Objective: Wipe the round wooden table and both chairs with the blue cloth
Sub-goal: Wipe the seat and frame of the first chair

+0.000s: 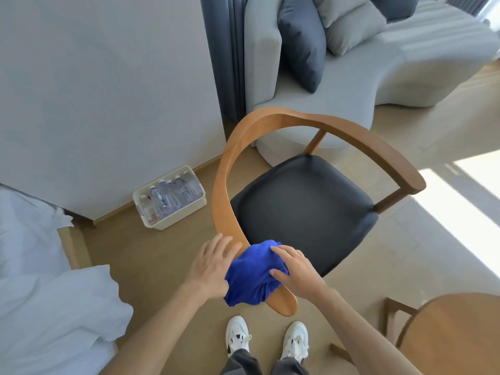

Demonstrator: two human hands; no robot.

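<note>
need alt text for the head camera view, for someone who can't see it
Seen from above, a person's right hand presses a blue cloth onto the curved wooden armrest of a chair with a dark seat, while the left hand rests on the rail beside it. A bin of water bottles, a grey sofa and the round table's edge surround them.

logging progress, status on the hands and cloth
Left hand flat on the chair armrest. Right hand presses the blue cloth onto it. Nothing in the way.
</note>
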